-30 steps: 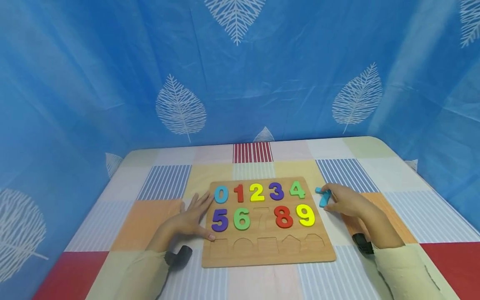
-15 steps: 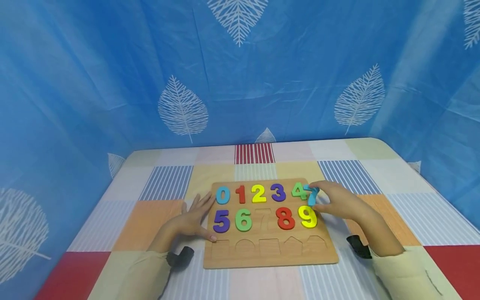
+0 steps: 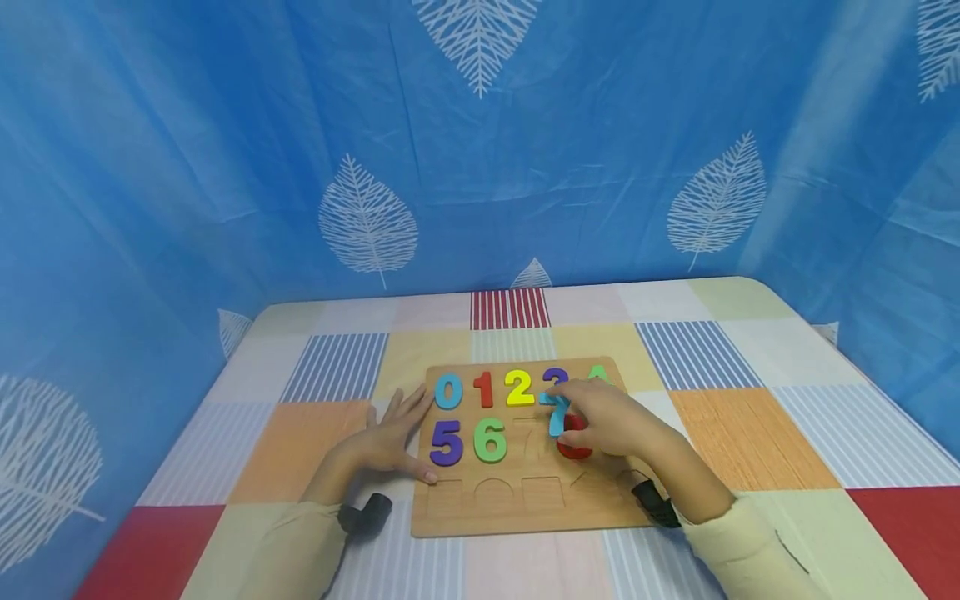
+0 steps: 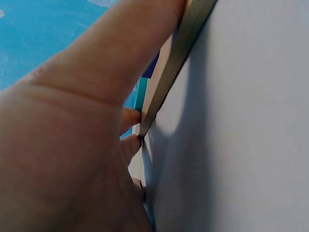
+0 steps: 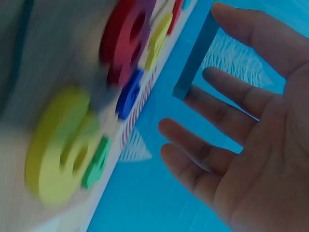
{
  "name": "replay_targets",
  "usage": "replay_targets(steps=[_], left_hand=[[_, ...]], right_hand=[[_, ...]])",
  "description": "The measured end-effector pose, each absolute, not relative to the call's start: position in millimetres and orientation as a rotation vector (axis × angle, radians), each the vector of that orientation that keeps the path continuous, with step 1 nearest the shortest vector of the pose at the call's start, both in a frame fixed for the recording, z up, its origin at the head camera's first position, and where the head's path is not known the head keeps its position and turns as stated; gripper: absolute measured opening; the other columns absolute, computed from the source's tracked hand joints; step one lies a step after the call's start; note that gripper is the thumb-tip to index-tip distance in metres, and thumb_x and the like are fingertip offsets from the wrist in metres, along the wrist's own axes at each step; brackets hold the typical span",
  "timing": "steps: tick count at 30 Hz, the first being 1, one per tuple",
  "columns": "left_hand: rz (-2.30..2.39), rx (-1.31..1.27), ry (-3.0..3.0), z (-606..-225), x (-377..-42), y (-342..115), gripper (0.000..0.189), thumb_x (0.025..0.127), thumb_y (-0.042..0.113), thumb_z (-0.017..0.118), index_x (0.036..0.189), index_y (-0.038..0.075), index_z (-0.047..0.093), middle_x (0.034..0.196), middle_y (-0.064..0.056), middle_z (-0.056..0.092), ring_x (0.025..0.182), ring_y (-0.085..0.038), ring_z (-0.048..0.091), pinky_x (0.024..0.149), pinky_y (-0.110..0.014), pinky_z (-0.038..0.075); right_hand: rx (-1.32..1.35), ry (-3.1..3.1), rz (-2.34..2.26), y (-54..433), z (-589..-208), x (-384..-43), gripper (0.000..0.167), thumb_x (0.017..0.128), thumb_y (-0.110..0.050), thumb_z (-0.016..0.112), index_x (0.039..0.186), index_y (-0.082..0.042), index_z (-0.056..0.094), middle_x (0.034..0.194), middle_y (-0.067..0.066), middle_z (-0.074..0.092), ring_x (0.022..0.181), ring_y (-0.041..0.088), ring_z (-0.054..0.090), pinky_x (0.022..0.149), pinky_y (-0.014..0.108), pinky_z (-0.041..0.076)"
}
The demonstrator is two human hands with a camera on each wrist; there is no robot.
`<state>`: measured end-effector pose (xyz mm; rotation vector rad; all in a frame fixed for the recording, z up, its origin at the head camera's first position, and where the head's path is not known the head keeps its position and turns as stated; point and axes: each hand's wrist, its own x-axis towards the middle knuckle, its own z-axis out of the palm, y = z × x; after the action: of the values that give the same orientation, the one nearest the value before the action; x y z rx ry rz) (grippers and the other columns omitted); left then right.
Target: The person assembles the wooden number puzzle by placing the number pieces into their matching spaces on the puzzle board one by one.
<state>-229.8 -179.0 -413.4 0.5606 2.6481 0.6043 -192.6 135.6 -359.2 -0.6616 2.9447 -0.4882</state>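
A wooden number puzzle board [image 3: 487, 521] lies on the table in the head view. My left hand [image 3: 382, 443] rests along its left edge, fingers spread, thumb at the lower left. The left wrist view shows the fingertips against the board's edge [image 4: 179, 53]. Thumb and fingers of my right hand [image 3: 615, 421] pinch a light blue number seven [image 3: 557, 417], held above the board beside the seven-shaped recess [image 3: 529, 437]. In the right wrist view the seven [image 5: 197, 58] appears edge-on, clear of the board. The red eight [image 3: 574, 450] is partly covered by that hand.
Number pieces sit in the board's upper rows, among them a purple five [image 3: 447, 442], a green six [image 3: 490, 440] and a yellow two [image 3: 519, 388]. The yellow nine [image 5: 63, 150] shows in the right wrist view. Shape recesses [image 3: 493, 496] line the front row.
My right hand has picked the blue seven up from the table right of the board and carried it left, over the board. The left hand stays at the left edge.
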Motion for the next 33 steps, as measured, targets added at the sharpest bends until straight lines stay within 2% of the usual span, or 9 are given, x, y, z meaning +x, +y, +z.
replay_targets(steps=[3, 5, 11, 19, 33], left_hand=[[0.596, 0.551, 2.654, -413.3, -229.3, -178.7, 0.12, 0.055, 0.057, 0.077, 0.148, 0.017, 0.011, 0.155, -0.006, -0.001, 0.139, -0.037, -0.014, 0.102, -0.066, -0.015], [0.6, 0.549, 2.66, -412.5, -229.4, -177.7, 0.12, 0.055, 0.057, 0.077, 0.148, 0.017, 0.012, 0.155, -0.006, 0.0, 0.139, -0.037, -0.014, 0.102, -0.066, -0.014], [0.62, 0.556, 2.668, -410.0, -229.0, -176.9, 0.119, 0.055, 0.056, 0.078, 0.148, 0.016, 0.014, 0.155, -0.007, 0.002, 0.139, -0.038, -0.013, 0.102, -0.067, -0.014], [0.61, 0.558, 2.686, -413.5, -226.4, -177.4, 0.12, 0.054, 0.057, 0.078, 0.147, 0.016, 0.015, 0.155, -0.008, 0.004, 0.139, -0.038, -0.012, 0.101, -0.068, -0.012], [0.635, 0.563, 2.671, -411.3, -221.0, -177.8, 0.119, 0.054, 0.057, 0.078, 0.147, 0.015, 0.017, 0.155, -0.008, 0.005, 0.139, -0.04, -0.01, 0.101, -0.069, -0.012]], right_hand=[[-0.645, 2.939, -0.467, 121.9, -361.8, -189.5, 0.056, 0.075, -0.027, 0.073, 0.124, -0.009, 0.054, 0.12, 0.006, 0.06, 0.113, 0.03, 0.051, 0.094, 0.047, 0.044], [-0.626, 2.927, -0.459, 114.2, -364.0, -187.9, 0.054, 0.074, -0.028, 0.074, 0.122, -0.01, 0.056, 0.119, 0.005, 0.06, 0.114, 0.031, 0.05, 0.094, 0.046, 0.044], [-0.55, 2.925, -0.428, 99.9, -369.8, -183.3, 0.052, 0.071, -0.027, 0.077, 0.117, -0.011, 0.059, 0.114, 0.003, 0.062, 0.106, 0.028, 0.052, 0.089, 0.043, 0.046], [-0.522, 2.923, -0.403, 93.6, -374.0, -180.9, 0.055, 0.071, -0.028, 0.077, 0.12, -0.012, 0.058, 0.121, 0.002, 0.06, 0.118, 0.031, 0.048, 0.098, 0.047, 0.04], [-0.51, 2.909, -0.421, 98.1, -375.7, -179.8, 0.056, 0.072, -0.029, 0.076, 0.122, -0.013, 0.058, 0.122, 0.002, 0.06, 0.117, 0.031, 0.048, 0.095, 0.05, 0.042]])
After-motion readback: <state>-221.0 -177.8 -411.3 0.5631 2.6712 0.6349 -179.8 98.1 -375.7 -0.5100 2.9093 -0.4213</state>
